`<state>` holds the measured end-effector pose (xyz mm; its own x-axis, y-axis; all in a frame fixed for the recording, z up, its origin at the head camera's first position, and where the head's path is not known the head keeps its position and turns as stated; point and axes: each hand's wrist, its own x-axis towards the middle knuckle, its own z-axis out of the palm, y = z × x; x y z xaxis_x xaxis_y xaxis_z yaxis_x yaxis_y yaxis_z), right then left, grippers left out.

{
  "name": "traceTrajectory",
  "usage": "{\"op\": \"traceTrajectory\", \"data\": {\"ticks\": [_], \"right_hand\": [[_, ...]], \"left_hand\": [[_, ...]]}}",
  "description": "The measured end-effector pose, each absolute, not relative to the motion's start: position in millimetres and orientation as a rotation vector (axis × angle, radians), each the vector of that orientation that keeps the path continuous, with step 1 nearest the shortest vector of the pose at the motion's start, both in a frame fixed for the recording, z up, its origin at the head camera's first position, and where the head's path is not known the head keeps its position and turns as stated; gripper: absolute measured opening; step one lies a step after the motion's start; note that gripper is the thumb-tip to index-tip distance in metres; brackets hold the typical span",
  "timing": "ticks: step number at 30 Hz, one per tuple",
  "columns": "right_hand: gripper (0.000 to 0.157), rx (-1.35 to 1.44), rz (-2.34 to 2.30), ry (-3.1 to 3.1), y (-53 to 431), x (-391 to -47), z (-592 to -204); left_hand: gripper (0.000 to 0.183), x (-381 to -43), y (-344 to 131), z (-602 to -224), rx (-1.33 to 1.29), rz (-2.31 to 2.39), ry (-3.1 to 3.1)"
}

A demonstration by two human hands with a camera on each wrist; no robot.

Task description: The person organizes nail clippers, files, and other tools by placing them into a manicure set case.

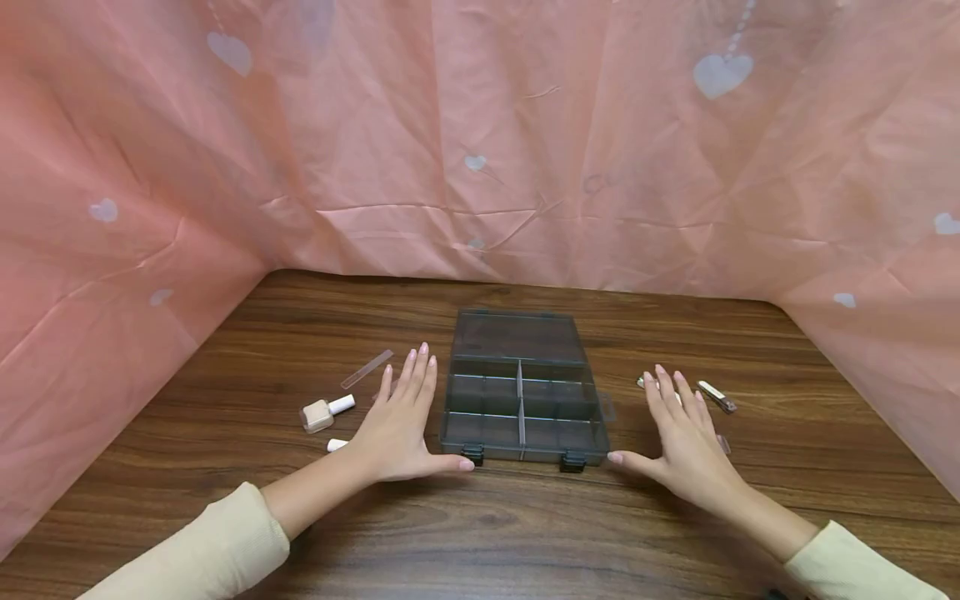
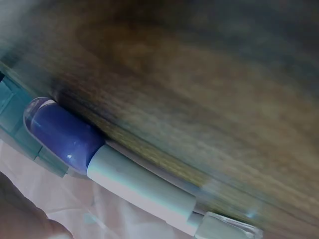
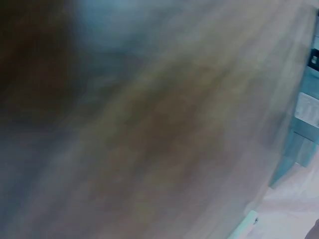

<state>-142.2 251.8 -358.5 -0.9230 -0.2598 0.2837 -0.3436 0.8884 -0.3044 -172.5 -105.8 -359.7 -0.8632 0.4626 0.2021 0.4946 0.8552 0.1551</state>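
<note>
A dark see-through compartment box (image 1: 487,432) with two front latches lies on the table between the hands. My left hand (image 1: 397,433) is spread beside its left side, thumb stretched toward the left latch. On the other side my right hand (image 1: 686,454) is spread too, its thumb tip close by the front right corner. Neither hand grips anything. In the left wrist view, a purple nail polish bottle (image 2: 65,134) with a white cap lies on its side; only the white cap end (image 1: 337,445) shows by the left wrist in the head view.
Left of the left hand lie a cream nail polish bottle (image 1: 318,416) and a thin clear pinkish strip (image 1: 367,368). A nail clipper (image 1: 717,396) lies beyond the right hand, which partly hides other small items. Pink cloth (image 1: 480,167) encloses the wooden table (image 1: 510,533).
</note>
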Motion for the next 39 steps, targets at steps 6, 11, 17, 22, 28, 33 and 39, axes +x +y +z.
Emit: {"op": "traceTrajectory", "data": {"ticks": [6,11,17,22,28,33,39], "right_hand": [[0.095,0.436,0.713,-2.624,253.4,-142.2,-365.7],[0.081,0.419,0.763,-2.489,256.8,-140.1,-372.4],[0.062,0.322,0.748,-2.450,263.5,-134.6,-380.5],[0.048,0.163,0.786,-2.520,271.4,-131.6,-385.3],[0.035,0.026,0.810,-2.574,276.8,-133.2,-387.5],[0.026,-0.006,0.756,-2.564,279.1,-135.4,-389.3],[0.018,-0.017,0.736,-2.563,277.7,-137.3,-388.8]], "left_hand": [[0.130,-180.7,-98.5,-363.3,-0.795,-0.338,-2.921],[0.131,-188.4,-93.8,-365.6,-0.798,-0.359,-2.972],[0.130,-195.6,-89.5,-365.5,-0.833,-0.368,-3.000],[0.131,-198.3,-86.6,-364.9,-0.853,-0.381,-3.033],[0.130,-200.2,-86.8,-366.1,-0.849,-0.386,-3.045],[0.129,-201.5,-85.7,-366.9,-0.854,-0.401,-3.051],[0.128,-201.7,-85.6,-366.6,-0.852,-0.402,-3.071]]}}
